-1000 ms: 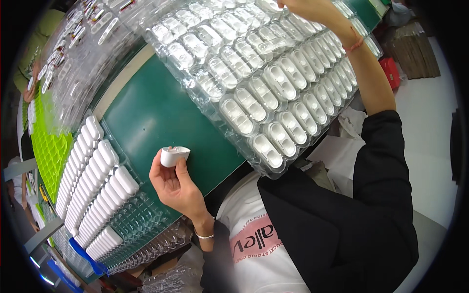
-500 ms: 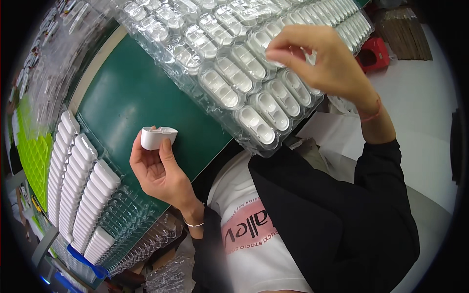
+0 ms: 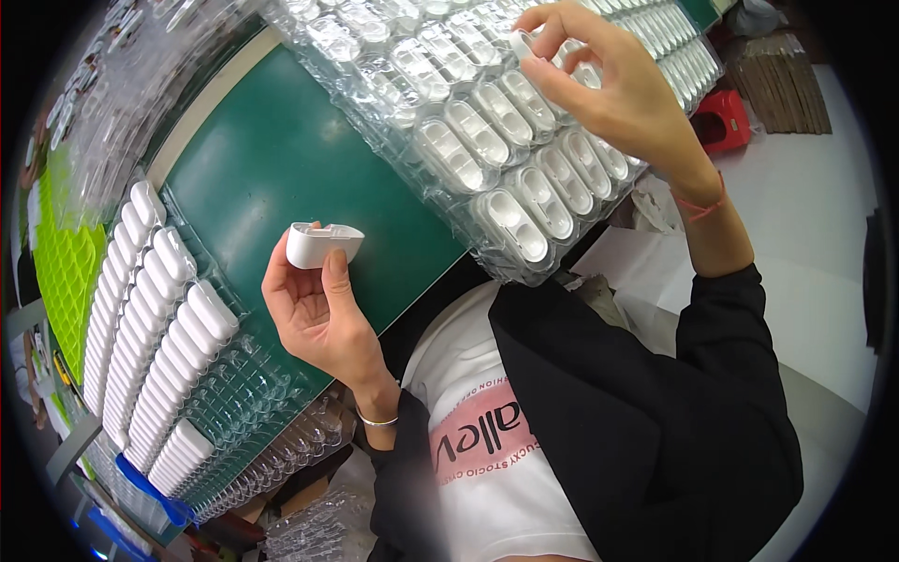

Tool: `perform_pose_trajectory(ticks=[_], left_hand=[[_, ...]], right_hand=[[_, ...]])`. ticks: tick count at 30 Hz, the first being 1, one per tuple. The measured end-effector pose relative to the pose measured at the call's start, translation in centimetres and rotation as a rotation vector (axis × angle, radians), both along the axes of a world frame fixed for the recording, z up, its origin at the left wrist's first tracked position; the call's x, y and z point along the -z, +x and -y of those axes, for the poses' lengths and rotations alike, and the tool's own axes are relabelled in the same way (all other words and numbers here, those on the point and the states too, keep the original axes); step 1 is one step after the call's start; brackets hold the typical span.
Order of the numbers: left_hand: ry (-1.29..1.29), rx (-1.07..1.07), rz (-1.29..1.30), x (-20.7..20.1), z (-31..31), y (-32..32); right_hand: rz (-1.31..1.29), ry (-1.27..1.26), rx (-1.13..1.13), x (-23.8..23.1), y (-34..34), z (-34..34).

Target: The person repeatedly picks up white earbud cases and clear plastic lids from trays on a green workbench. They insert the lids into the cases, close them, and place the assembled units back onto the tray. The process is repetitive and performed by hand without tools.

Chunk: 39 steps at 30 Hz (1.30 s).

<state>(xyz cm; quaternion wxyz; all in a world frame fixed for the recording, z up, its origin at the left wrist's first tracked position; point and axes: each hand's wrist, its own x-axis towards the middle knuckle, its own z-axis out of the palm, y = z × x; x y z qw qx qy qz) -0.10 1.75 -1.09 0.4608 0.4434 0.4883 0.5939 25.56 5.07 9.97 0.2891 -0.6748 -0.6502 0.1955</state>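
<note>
My left hand (image 3: 323,309) grips a small white plastic earbud case shell (image 3: 320,246) between thumb and fingers, its cut rim facing up, above the green mat (image 3: 281,150). Over on the right, my right hand (image 3: 609,84) is closed in a pinch on a white oval earbud case insert (image 3: 522,43). It hovers above a clear blister tray (image 3: 440,201), where rows of similar hollow white inserts (image 3: 513,227) sit in the pockets. My fingers partly cover the pinched piece.
At the left, another clear tray (image 3: 225,403) holds rows of closed white cases (image 3: 178,318). Beside it lies a bright green textured sheet (image 3: 66,272). Stacked clear trays (image 3: 140,103) stand far left. A red holder (image 3: 721,122) and stacked cardboard (image 3: 785,84) are at the far right.
My right hand has moved farther up over the tray, and a white insert now shows in its pinch. My left hand, still holding the shell, appears slightly higher and farther right.
</note>
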Motion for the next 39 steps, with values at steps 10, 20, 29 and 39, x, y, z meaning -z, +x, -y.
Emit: perform_pose_trajectory(ticks=[10,20,29,39], left_hand=[[-0.019,0.066,0.207,0.2,-0.3,-1.0],[0.028,0.220,0.443,-1.1,0.0,-0.7],[-0.024,0.213,0.419,-1.1,-0.2,-0.6],[0.070,0.164,0.430,-1.8,-0.2,-0.2]], right_hand=[[-0.613,-0.201,-0.495,2.3,-5.8,-2.7],[-0.617,-0.149,-0.558,4.6,-6.9,-2.8],[-0.649,-0.153,-0.556,4.1,-7.4,-2.0],[-0.643,-0.147,-0.583,4.2,-7.4,-1.9]])
